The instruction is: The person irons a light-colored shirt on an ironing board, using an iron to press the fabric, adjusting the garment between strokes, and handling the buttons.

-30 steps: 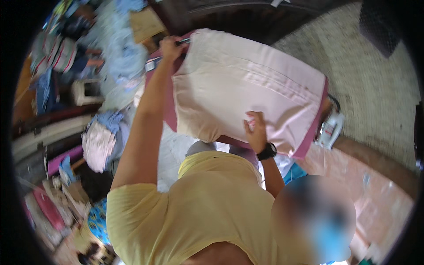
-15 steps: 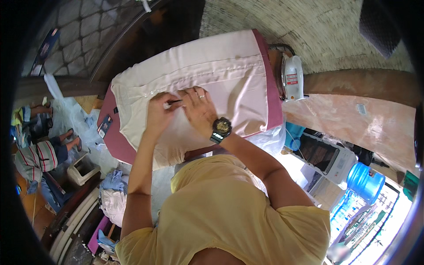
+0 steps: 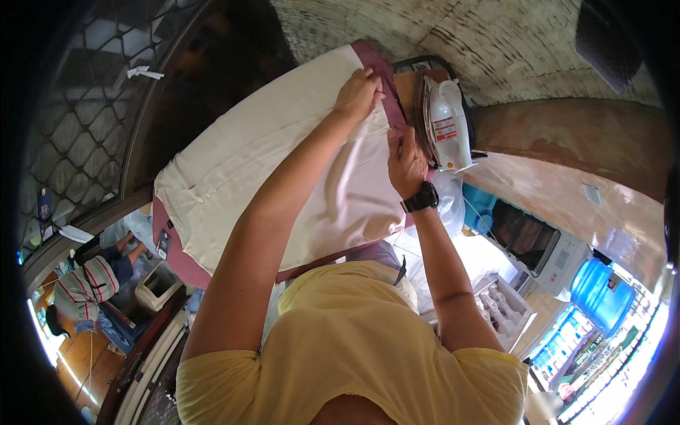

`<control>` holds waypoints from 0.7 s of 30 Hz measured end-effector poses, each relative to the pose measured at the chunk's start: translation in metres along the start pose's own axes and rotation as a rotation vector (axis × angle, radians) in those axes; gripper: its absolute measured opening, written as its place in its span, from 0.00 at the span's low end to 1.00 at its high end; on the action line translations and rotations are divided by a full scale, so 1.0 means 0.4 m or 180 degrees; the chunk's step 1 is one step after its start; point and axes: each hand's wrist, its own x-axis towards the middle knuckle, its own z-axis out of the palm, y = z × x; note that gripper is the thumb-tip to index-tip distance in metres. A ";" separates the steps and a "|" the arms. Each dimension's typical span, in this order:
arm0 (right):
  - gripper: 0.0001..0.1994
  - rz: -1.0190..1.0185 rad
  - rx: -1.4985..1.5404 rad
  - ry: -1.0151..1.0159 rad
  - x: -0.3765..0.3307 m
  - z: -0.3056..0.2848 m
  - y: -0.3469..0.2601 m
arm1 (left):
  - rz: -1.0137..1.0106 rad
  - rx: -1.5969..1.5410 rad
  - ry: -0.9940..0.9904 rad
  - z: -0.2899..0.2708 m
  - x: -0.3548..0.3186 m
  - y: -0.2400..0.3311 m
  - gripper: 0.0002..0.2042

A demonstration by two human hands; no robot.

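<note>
Both hands at far board end: left hand [image 3: 359,93] and right hand [image 3: 404,157] pinch pale cream cotton garment [image 3: 283,170] hem; white steam iron [image 3: 446,124] just beside; fingertips partly hidden.

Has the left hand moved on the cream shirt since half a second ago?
Yes. The left hand was near the middle of the cream shirt; it now grips the shirt's edge at the board end beside the white iron.

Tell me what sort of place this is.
Probably a small ironing or laundry shop: a pale shirt spread on a padded ironing board, an electric iron beside it, clothes heaped nearby.
</note>
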 end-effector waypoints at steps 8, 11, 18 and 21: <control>0.13 -0.0419 0.0101 0.0024 0.118 0.044 0.019 | -0.1168 -0.1358 -0.0032 0.001 0.023 -0.067 0.05; 0.11 -0.0381 -0.0114 0.0032 0.155 0.060 0.006 | -0.1294 -0.1775 0.0026 -0.004 0.023 -0.072 0.05; 0.08 -0.0365 -0.0210 0.0029 0.196 0.086 0.000 | -0.1536 -0.2050 -0.0091 -0.031 0.024 -0.044 0.05; 0.08 -0.0350 -0.0205 0.0034 0.203 0.092 0.000 | -0.1556 -0.2071 -0.0094 -0.034 0.025 -0.038 0.05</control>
